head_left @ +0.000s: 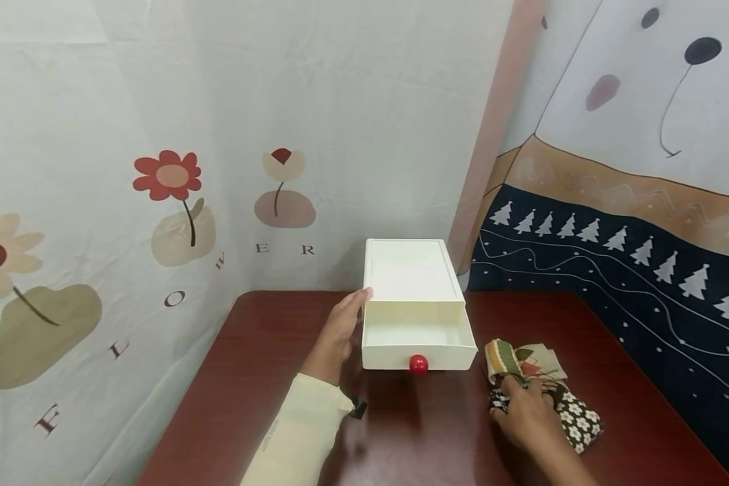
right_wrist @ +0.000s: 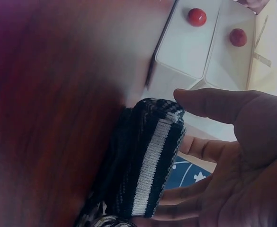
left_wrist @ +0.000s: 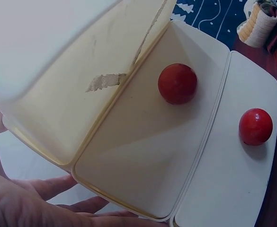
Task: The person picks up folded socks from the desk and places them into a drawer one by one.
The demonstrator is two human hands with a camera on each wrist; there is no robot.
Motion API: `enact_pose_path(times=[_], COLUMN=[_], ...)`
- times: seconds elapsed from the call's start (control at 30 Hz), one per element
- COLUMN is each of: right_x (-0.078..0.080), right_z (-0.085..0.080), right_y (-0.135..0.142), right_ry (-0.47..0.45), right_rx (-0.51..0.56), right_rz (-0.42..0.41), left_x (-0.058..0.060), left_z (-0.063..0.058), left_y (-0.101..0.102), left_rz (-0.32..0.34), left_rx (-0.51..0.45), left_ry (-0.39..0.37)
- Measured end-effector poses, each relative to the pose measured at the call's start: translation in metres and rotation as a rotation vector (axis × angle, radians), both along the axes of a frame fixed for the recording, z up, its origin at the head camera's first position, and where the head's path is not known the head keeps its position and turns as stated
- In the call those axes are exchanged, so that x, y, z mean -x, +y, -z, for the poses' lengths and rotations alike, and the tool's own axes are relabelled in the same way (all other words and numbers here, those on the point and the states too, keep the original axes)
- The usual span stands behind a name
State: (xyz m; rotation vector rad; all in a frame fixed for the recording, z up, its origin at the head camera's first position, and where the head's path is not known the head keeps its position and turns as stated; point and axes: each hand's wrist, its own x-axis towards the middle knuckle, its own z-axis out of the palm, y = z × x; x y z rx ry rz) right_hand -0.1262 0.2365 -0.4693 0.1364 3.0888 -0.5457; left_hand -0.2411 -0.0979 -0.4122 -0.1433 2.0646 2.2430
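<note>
A white drawer unit (head_left: 410, 270) stands on the table, its upper drawer (head_left: 376, 358) pulled out with nothing inside. My left hand (head_left: 343, 324) rests against the unit's left side, fingers mostly straight. Each of the two drawer fronts in the left wrist view has a red knob, an upper knob (left_wrist: 177, 83) and a lower knob (left_wrist: 255, 126). Right of the unit lie several folded, patterned socks (head_left: 578, 418). Over them is my right hand (head_left: 528, 408). Its thumb and extended fingers lie around a black-and-white striped knit roll (right_wrist: 150, 161), thumb tip right at its end.
The dark red wooden table (head_left: 267, 351) reaches back to a pale curtain (head_left: 352, 121) printed with flowers and letters. A navy and white curtain (head_left: 613, 283) with trees hangs along the right side. A dark strap piece (head_left: 357, 407) is at my left wrist.
</note>
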Motion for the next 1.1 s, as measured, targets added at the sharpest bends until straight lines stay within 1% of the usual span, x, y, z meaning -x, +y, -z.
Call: enact_pose_path(times=[0.1, 0.3, 0.4, 0.73, 0.97, 1.1], right_x=[0.003, 0.009, 0.01, 0.015, 0.018, 0.017], right_z=[0.0, -0.002, -0.002, 0.005, 0.003, 0.002], right_y=[0.003, 0.005, 0.005, 0.004, 0.004, 0.005], right_ry=[-0.017, -0.112, -0.139, -0.142, -0.188, -0.187], right_rx=[0.0, 0.033, 0.047, 0.035, 0.05, 0.056], right_rz=[-0.011, -0.004, -0.005, -0.036, -0.033, -0.036], left_x=[-0.001, 0.0, 0.0, -0.001, -0.004, -0.003], left_z=[0.0, 0.002, 0.002, 0.004, 0.002, 0.002], left_y=[0.0, 0.001, 0.001, -0.002, -0.002, -0.002], left_rz=[0.005, 0.006, 0.007, 0.012, 0.015, 0.018], left_rx=[-0.001, -0.005, -0.011, -0.005, -0.004, -0.002], left_ry=[-0.007, -0.013, -0.006, 0.006, 0.002, 0.003])
